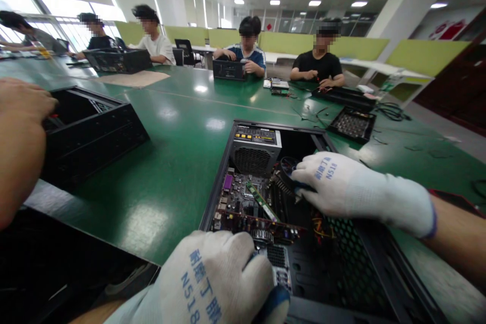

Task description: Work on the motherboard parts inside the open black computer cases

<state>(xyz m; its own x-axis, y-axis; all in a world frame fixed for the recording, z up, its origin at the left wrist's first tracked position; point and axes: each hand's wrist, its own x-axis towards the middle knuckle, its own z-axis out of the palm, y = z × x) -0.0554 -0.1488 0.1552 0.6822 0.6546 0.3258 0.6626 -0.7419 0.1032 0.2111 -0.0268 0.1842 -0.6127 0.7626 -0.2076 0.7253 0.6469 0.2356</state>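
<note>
An open black computer case [379, 273] lies on the green table, its inside facing up. A power supply [258, 149] sits at its far left, with the motherboard [235, 192] below it. A green memory stick [261, 202] lies slanted across the board. My left hand [224, 278], in a white glove with blue print, is at the near edge of the case, beside an expansion card [250, 224]; its fingers are curled and the tips are hidden. Gloved too, my right hand [326, 182] reaches in from the right, its bent fingers at a dark finned cooler [283, 182]; its grip is unclear.
Another black case [94, 131] stands at the left, with a person's bare hand [26, 101] at it. Several people sit across the green table [170, 136] with cases and parts. A black tray [353, 124] and loose cables [393, 110] lie at the far right.
</note>
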